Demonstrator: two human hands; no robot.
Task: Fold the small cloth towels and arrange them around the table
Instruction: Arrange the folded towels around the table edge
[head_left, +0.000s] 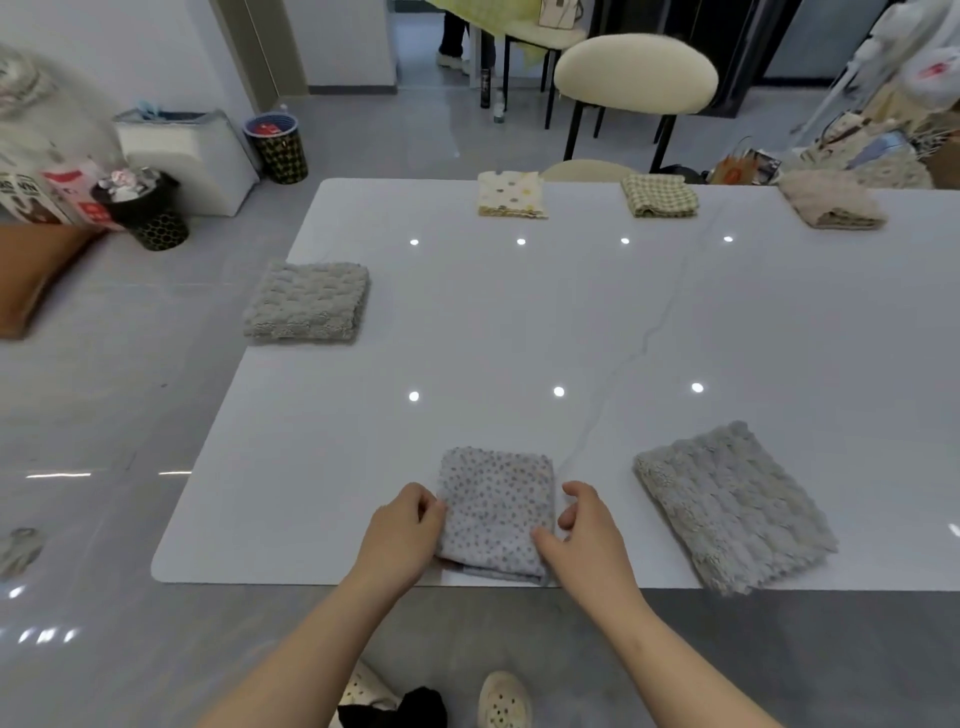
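Forearms reach over the near edge of the table (519, 322), both hands at a folded dotted towel (496, 512) lying flat just inside that edge, left of table centre. On one side the left hand (402, 525) sits against the hem, fingers bunched together and pinching it. The right hand (584, 525) flanks the other side w/ thumb laid on the cloth, other fingers loosely curved beside it; grip or not, can't tell. Towel lies between the hands, equally near each, long axis running from near edge toward far edge, slightly tilted. Any squaring-up or slide would prob. follow that axis. Cloth: pale grey-blue, small dark dots, layers showing at the near end, corners fairly even. Five more folded towels ring the table: shaggy grey towel (735, 506) at near edge, right; textured grey towel (306, 301) at left edge; cream spotted towel (511, 195), checked towel (660, 195) and beige towel (831, 200) along far edge.
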